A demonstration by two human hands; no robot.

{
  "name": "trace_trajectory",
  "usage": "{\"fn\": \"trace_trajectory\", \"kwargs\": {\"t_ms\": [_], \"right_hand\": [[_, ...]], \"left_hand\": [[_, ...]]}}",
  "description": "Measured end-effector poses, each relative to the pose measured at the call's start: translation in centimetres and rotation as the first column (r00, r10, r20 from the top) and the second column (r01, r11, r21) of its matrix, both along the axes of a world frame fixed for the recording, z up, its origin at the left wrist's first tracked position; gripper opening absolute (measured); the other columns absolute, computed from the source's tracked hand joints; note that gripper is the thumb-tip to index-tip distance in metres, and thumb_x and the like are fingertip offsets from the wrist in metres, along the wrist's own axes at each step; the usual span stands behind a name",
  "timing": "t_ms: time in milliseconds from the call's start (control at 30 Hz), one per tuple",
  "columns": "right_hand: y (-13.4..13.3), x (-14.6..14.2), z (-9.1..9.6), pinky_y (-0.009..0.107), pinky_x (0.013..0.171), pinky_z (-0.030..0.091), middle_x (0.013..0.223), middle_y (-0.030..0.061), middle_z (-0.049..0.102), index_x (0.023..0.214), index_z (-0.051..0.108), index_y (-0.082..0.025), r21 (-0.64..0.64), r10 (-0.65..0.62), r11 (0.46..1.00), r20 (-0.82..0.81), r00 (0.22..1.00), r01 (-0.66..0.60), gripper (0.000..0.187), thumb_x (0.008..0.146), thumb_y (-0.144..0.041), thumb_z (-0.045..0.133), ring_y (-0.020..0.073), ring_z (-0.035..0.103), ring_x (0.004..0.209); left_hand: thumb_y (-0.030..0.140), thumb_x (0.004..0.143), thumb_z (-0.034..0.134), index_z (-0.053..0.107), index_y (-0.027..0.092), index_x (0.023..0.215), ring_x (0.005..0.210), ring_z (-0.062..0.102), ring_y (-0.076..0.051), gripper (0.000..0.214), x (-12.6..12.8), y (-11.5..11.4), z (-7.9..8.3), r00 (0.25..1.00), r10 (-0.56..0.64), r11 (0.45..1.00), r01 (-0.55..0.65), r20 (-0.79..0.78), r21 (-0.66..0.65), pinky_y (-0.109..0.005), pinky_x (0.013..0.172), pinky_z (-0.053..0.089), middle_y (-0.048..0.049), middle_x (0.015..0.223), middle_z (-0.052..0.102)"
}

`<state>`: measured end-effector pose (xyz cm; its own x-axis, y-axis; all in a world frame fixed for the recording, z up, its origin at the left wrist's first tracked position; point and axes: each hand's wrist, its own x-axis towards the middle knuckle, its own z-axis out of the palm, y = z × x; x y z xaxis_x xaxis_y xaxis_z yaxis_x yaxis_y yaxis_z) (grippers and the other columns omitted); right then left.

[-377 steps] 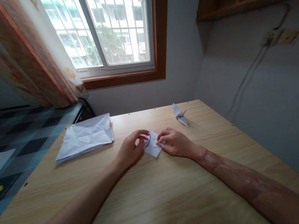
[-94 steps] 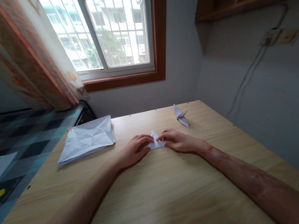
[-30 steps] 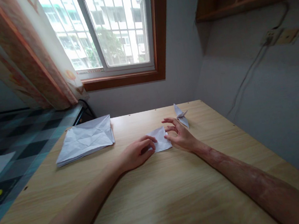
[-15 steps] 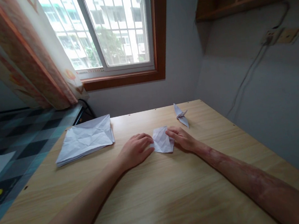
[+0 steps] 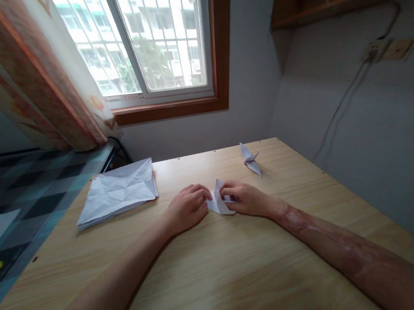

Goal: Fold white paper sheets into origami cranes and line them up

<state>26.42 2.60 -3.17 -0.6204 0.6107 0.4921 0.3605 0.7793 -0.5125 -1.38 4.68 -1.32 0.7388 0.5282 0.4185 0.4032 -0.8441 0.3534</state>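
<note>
A small piece of folded white paper (image 5: pixel 219 204) lies on the wooden table between my two hands, one flap of it standing up. My left hand (image 5: pixel 189 206) grips its left edge, thumb and fingers closed on the paper. From the other side my right hand (image 5: pixel 245 198) holds the raised flap, its fingertips partly hidden behind the fold. Farther back to the right rests a folded paper crane (image 5: pixel 250 160) with its wings spread. Neither hand touches the crane.
A stack of creased white paper sheets (image 5: pixel 119 193) lies at the table's back left. The wooden table (image 5: pixel 207 280) ends at a wall with a window (image 5: pixel 165 34). A checkered bed cover (image 5: pixel 61 168) is on the left. A power cable (image 5: pixel 340 108) hangs along the right wall.
My right hand has shifted slightly left, lifting the paper's right side into an upright flap; the paper lay flatter before. My left hand has stayed nearly in place.
</note>
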Motion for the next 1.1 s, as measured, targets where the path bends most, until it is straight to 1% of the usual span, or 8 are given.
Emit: {"fn": "trace_trajectory", "kwargs": {"t_ms": [200, 300, 400, 500, 633, 733, 933, 1100], "right_hand": [[0.4, 0.1, -0.5, 0.034, 0.094, 0.057, 0.114, 0.0093, 0.074, 0.109, 0.077, -0.020, -0.001, 0.008, 1.000, -0.004, 1.000, -0.008, 0.017, 0.098, -0.009, 0.071, 0.0243, 0.070, 0.104], [0.4, -0.1, -0.4, 0.036, 0.099, 0.057, 0.118, 0.0100, 0.076, 0.109, 0.079, -0.020, 0.001, 0.041, 0.999, -0.011, 0.999, -0.041, 0.014, 0.104, -0.014, 0.067, 0.0240, 0.071, 0.107], [0.0, -0.2, 0.0, 0.036, 0.099, 0.057, 0.118, 0.0105, 0.077, 0.108, 0.081, -0.020, -0.012, 0.066, 0.998, -0.027, 0.997, -0.067, 0.015, 0.109, -0.022, 0.066, 0.0237, 0.072, 0.107], [-0.4, -0.4, 0.6, 0.036, 0.096, 0.057, 0.112, 0.0102, 0.077, 0.101, 0.080, -0.019, -0.030, 0.084, 0.996, -0.047, 0.995, -0.086, 0.022, 0.112, -0.028, 0.063, 0.0229, 0.072, 0.101], [-1.0, -0.2, 1.5, 0.037, 0.100, 0.054, 0.116, 0.0109, 0.076, 0.113, 0.081, -0.019, -0.085, 0.127, 0.988, -0.054, 0.990, -0.131, 0.033, 0.117, -0.034, 0.052, 0.0231, 0.070, 0.106], [-1.4, -0.2, 1.9, 0.036, 0.093, 0.054, 0.116, 0.0104, 0.076, 0.127, 0.078, -0.019, -0.100, 0.122, 0.987, -0.034, 0.992, -0.125, 0.031, 0.110, -0.042, 0.067, 0.0237, 0.069, 0.103], [-1.7, -0.7, 1.2, 0.029, 0.071, 0.046, 0.090, 0.0004, 0.070, 0.115, 0.070, -0.020, -0.122, -0.104, 0.988, -0.037, 0.994, 0.098, 0.023, 0.096, -0.029, 0.080, 0.0159, 0.059, 0.074], [-1.5, -0.7, 1.2, 0.030, 0.074, 0.046, 0.088, 0.0013, 0.066, 0.099, 0.069, -0.020, -0.046, -0.057, 0.997, -0.013, 0.998, 0.057, 0.009, 0.096, -0.023, 0.077, 0.0176, 0.059, 0.079]], "left_hand": [[0.010, 0.091, 0.062, 0.073, 0.024, 0.105, 0.106, 0.073, -0.024, 0.022, 0.2, -0.5, 0.6, 0.999, -0.026, 1.000, 0.026, -0.048, 0.004, -0.038, 0.102, 0.053, -0.0048, 0.115, 0.079], [0.032, 0.099, 0.071, 0.074, 0.024, 0.105, 0.104, 0.074, -0.026, 0.010, 0.5, -1.0, 1.0, 0.998, 0.005, 1.000, -0.003, -0.069, 0.018, -0.041, 0.102, 0.052, -0.0056, 0.111, 0.079], [0.058, 0.092, 0.082, 0.073, 0.024, 0.102, 0.104, 0.075, -0.028, 0.036, 0.7, -1.4, 1.3, 0.995, 0.042, 0.999, -0.039, -0.091, 0.037, -0.043, 0.100, 0.052, -0.0068, 0.107, 0.079], [0.065, 0.088, 0.086, 0.074, 0.024, 0.100, 0.102, 0.075, -0.028, 0.044, 0.7, -1.4, 1.3, 0.994, 0.061, 0.997, -0.057, -0.093, 0.044, -0.042, 0.097, 0.053, -0.0066, 0.105, 0.079], [0.057, 0.093, 0.083, 0.077, 0.025, 0.103, 0.106, 0.077, -0.028, 0.034, 0.6, -1.1, 0.9, 0.995, 0.075, 0.995, -0.070, -0.060, 0.077, -0.042, 0.099, 0.054, -0.0070, 0.111, 0.081], [0.048, 0.098, 0.079, 0.079, 0.027, 0.111, 0.115, 0.077, -0.029, 0.025, 0.6, -1.0, 0.6, 0.998, 0.056, 0.994, -0.053, -0.029, 0.096, -0.044, 0.103, 0.055, -0.0078, 0.123, 0.082], [0.038, 0.097, 0.075, 0.078, 0.022, 0.103, 0.107, 0.076, -0.029, 0.017, 0.4, -0.8, 0.4, 0.999, 0.049, 0.998, -0.049, 0.002, 0.033, -0.043, 0.100, 0.057, -0.0095, 0.112, 0.082], [0.037, 0.105, 0.067, 0.078, 0.020, 0.096, 0.099, 0.075, -0.025, 0.022, 0.3, -0.4, 0.8, 0.993, -0.001, 0.988, 0.018, 0.115, -0.150, -0.036, 0.094, 0.056, -0.0091, 0.106, 0.082]]}}
